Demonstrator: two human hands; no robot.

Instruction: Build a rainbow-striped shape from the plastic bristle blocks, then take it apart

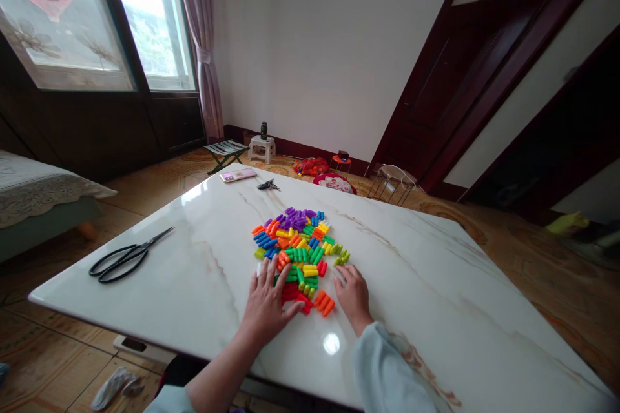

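Note:
A heap of small, rounded plastic pieces (297, 256) in many colours lies on the white marble-patterned table (411, 258). Purple ones (296, 218) are at the far side, green and blue in the middle, red (292, 292) toward me. My left hand (267, 300) is spread over the heap's near left edge, its fingertips touching pieces. Beside the right edge is my right hand (352, 293), fingers loosely curled and apart, close to a light green cluster (341, 255) and with nothing visible in it. An orange group (324, 303) sits between my hands.
Black-handled scissors (128, 259) lie at the table's left. Toward the far corner are a phone (237, 175) and a small dark clipper-like tool (268, 185). Beyond the table stand a folding stool (226, 153), a white stool (262, 147) with a dark jar, and a wire-legged seat (394, 181).

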